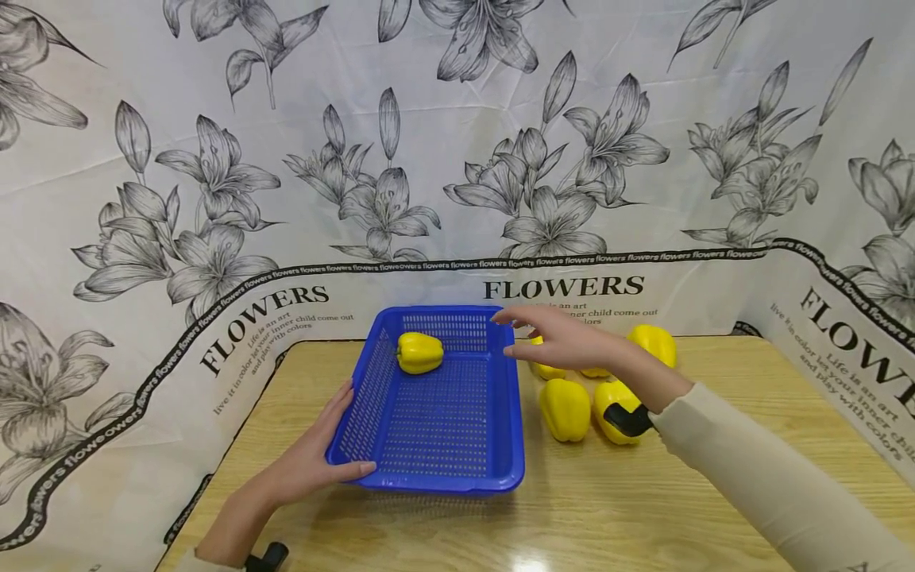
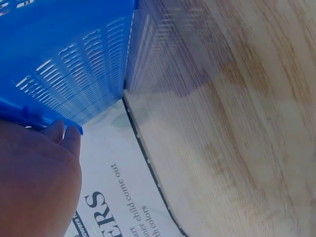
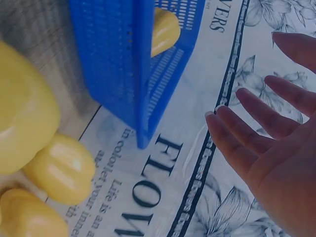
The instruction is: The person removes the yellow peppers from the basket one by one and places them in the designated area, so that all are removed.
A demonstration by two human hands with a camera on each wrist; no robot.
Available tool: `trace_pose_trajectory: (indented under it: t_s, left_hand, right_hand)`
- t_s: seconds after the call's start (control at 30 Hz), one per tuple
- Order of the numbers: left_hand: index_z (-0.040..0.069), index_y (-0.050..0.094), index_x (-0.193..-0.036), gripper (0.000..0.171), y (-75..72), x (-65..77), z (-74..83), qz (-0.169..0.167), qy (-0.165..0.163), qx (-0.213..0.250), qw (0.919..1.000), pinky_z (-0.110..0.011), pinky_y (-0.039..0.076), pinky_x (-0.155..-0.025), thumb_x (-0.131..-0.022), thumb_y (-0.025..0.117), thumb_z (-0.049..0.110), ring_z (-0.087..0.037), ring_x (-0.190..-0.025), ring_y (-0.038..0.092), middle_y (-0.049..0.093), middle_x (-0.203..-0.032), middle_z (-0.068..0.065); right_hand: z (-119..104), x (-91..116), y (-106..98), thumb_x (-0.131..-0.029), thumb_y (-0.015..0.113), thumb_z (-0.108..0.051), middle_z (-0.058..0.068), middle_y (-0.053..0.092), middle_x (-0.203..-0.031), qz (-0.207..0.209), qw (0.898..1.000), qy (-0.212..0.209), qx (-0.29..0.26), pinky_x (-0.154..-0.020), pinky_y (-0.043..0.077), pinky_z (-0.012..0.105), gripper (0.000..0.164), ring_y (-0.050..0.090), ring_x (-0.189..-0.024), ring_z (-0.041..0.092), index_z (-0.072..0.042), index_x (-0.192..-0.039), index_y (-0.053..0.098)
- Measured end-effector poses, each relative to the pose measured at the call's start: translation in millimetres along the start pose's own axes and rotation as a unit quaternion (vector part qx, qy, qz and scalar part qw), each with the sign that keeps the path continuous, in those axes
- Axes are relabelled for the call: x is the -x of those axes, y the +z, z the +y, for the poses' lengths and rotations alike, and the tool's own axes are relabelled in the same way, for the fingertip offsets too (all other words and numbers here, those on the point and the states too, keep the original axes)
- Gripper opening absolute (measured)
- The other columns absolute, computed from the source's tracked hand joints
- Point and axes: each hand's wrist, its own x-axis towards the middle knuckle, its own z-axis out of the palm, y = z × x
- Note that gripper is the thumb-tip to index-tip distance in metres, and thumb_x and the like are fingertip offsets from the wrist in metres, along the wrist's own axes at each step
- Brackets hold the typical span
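Note:
A blue plastic basket (image 1: 443,482) with slotted walls stands on the table, holding one yellow bell pepper (image 1: 419,353) at its far left. My left hand (image 1: 307,461) grips the basket's near left corner, thumb on the front rim. The left wrist view shows the fingertips of the left hand (image 2: 39,173) over the rim. Above the basket's right rim is my right hand (image 1: 561,338), its fingers spread and relaxed. Nothing is in the right hand (image 3: 276,153) in the right wrist view. More yellow bell peppers (image 1: 566,409) lie right of the basket, some partly hidden by the right arm.
The wooden table (image 1: 743,445) runs back to a white cloth (image 1: 457,199) printed with flowers and lettering. Another pepper (image 1: 654,345) lies at the back right, beyond the right wrist. A black wrist camera (image 1: 627,419) covers part of one pepper.

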Motion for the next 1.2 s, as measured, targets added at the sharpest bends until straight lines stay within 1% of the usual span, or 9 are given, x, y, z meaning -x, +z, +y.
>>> trace_pose_trajectory:
  t_s: [0.13, 0.3, 0.47, 0.67, 0.73, 0.83, 0.97, 1.1, 1.2]
  left_hand:
    - [0.019, 0.005, -0.166, 0.112, 1.3, 0.2, -1.3, 0.001, -0.001, 0.006, 1.0, -0.073, 0.02, -0.115, -0.086, 0.08, 0.041, -0.041, -0.156, 0.006, -0.002, -0.173, -0.006]
    - [0.019, 0.005, -0.166, 0.112, 0.9, 0.4, -1.3, -0.001, -0.005, 0.009, 0.9999, -0.073, 0.021, -0.114, -0.087, 0.08, 0.041, -0.042, -0.155, 0.007, -0.002, -0.173, -0.006]
    - [0.019, 0.005, -0.166, 0.111, 1.5, -1.2, -1.2, 0.0, 0.001, 0.008, 1.0, -0.073, 0.022, -0.114, -0.087, 0.08, 0.04, -0.042, -0.155, 0.007, -0.002, -0.173, -0.007]
    - [0.018, 0.005, -0.166, 0.112, 2.4, -0.3, -1.0, 0.004, 0.001, 0.002, 1.0, -0.074, 0.021, -0.114, -0.086, 0.08, 0.041, -0.042, -0.155, 0.007, -0.002, -0.173, -0.006]
    - [0.018, 0.005, -0.166, 0.112, 2.8, 0.4, -0.7, 0.003, -0.001, 0.001, 1.0, -0.073, 0.021, -0.114, -0.086, 0.08, 0.042, -0.042, -0.155, 0.008, -0.002, -0.173, -0.005]
    - [0.018, 0.005, -0.166, 0.112, 3.3, 0.8, -0.5, 0.003, -0.001, -0.001, 1.0, -0.074, 0.021, -0.114, -0.086, 0.08, 0.042, -0.042, -0.155, 0.007, -0.002, -0.173, -0.004]
    - [0.018, 0.005, -0.166, 0.112, 3.3, 1.9, -1.2, 0.007, 0.004, -0.008, 0.9999, -0.075, 0.02, -0.113, -0.086, 0.08, 0.043, -0.042, -0.155, 0.006, -0.002, -0.173, -0.004]
    - [0.017, 0.005, -0.166, 0.113, 3.0, 2.7, -1.1, 0.01, 0.011, -0.011, 0.9998, -0.075, 0.021, -0.113, -0.086, 0.08, 0.043, -0.043, -0.155, 0.007, -0.001, -0.173, -0.005]
    - [0.016, 0.005, -0.166, 0.113, 2.6, 2.7, 0.1, 0.01, 0.011, -0.011, 0.9998, -0.075, 0.022, -0.113, -0.086, 0.08, 0.043, -0.043, -0.155, 0.008, -0.001, -0.173, -0.006]
  right_hand:
    - [-9.0, -19.6, 6.2, -0.1, 0.066, -0.023, 0.018, 0.055, -0.146, -0.013, 0.999, -0.026, 0.026, -0.102, 0.051, 0.051, 0.052, 0.056, -0.128, 0.036, 0.0, -0.144, 0.052]
    - [-17.0, -45.4, 14.8, -0.1, 0.066, -0.025, 0.016, 0.054, -0.148, -0.034, 0.998, -0.037, 0.042, -0.104, 0.05, 0.049, 0.054, 0.055, -0.13, 0.033, -0.001, -0.146, 0.051]
    - [-18.3, -69.8, 25.3, -0.099, 0.067, -0.024, 0.016, 0.051, -0.151, -0.06, 0.997, -0.028, 0.049, -0.114, 0.04, 0.051, 0.059, 0.049, -0.138, 0.034, 0.0, -0.15, 0.047]
    - [-11.6, -99.7, 44.9, -0.1, 0.067, -0.025, 0.013, 0.041, -0.159, -0.097, 0.992, 0.001, 0.075, -0.122, 0.029, 0.048, 0.066, 0.034, -0.149, 0.032, -0.006, -0.156, 0.04]
    - [-8.6, -109.2, 52.8, -0.099, 0.068, -0.024, 0.013, 0.039, -0.16, -0.106, 0.991, 0.016, 0.08, -0.121, 0.029, 0.048, 0.067, 0.032, -0.15, 0.032, -0.008, -0.157, 0.038]
    - [-4.1, -123.5, 65.5, -0.097, 0.07, -0.019, 0.016, 0.037, -0.16, -0.121, 0.989, 0.034, 0.08, -0.12, 0.033, 0.049, 0.07, 0.035, -0.148, 0.033, -0.01, -0.159, 0.037]
    - [-1.3, -139.6, 82.6, -0.094, 0.073, -0.014, 0.017, 0.03, -0.163, -0.128, 0.987, 0.06, 0.08, -0.118, 0.034, 0.052, 0.078, 0.035, -0.147, 0.037, -0.011, -0.161, 0.032]
    - [2.0, -150.7, 100.4, -0.091, 0.076, -0.011, 0.017, 0.018, -0.168, -0.126, 0.984, 0.091, 0.082, -0.119, 0.031, 0.058, 0.088, 0.027, -0.15, 0.043, -0.014, -0.164, 0.026]
    - [6.3, -156.6, 113.0, -0.089, 0.079, -0.011, 0.014, 0.016, -0.169, -0.125, 0.982, 0.109, 0.089, -0.119, 0.028, 0.06, 0.093, 0.023, -0.151, 0.045, -0.018, -0.164, 0.025]
